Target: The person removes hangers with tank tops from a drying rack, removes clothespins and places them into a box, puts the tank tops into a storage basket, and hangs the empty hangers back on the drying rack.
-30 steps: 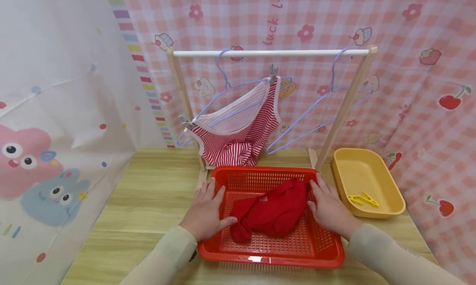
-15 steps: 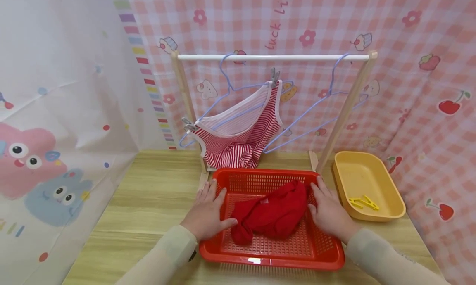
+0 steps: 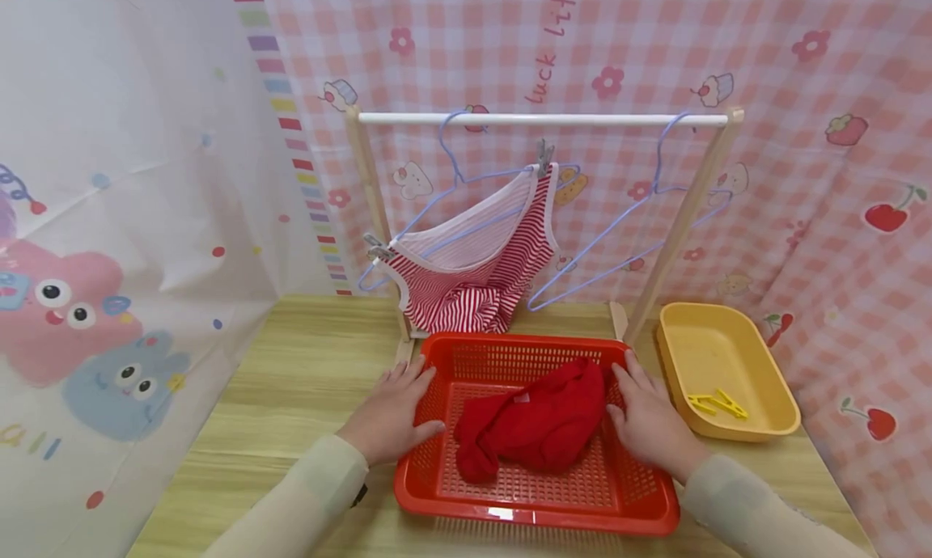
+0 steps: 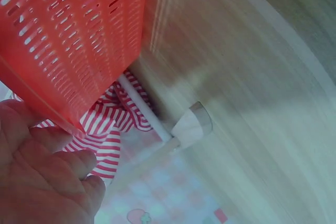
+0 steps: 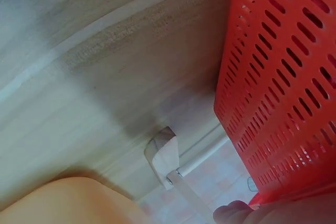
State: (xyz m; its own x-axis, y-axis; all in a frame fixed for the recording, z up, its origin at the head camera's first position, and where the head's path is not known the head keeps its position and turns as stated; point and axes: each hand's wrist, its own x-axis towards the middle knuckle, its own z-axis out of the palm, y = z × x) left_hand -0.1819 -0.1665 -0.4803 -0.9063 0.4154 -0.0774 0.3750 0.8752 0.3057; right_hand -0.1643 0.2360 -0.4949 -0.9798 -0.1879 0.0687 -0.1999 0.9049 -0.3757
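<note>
A red plastic basket with slotted walls stands on the table, a crumpled red garment lying inside. At its left rim is my left hand, fingers relaxed and pointing forward, thumb reaching over the edge. In the left wrist view those fingers show beside the basket wall. My right hand rests on the right rim with extended fingers, its thumb on the inner side. Behind the basket, a red-and-white striped tank top hangs tilted on a blue hanger, fixed by two grey clothespins.
A wooden rack with a white rail carries a second, bare blue hanger. To the right sits a yellow tray with yellow clothespins. Patterned curtains enclose the wooden table at the back and sides.
My left hand has shifted slightly left, its thumb drawing back from inside the basket toward the rim. The right hand stays at its rim. The head view has tilted slightly.
</note>
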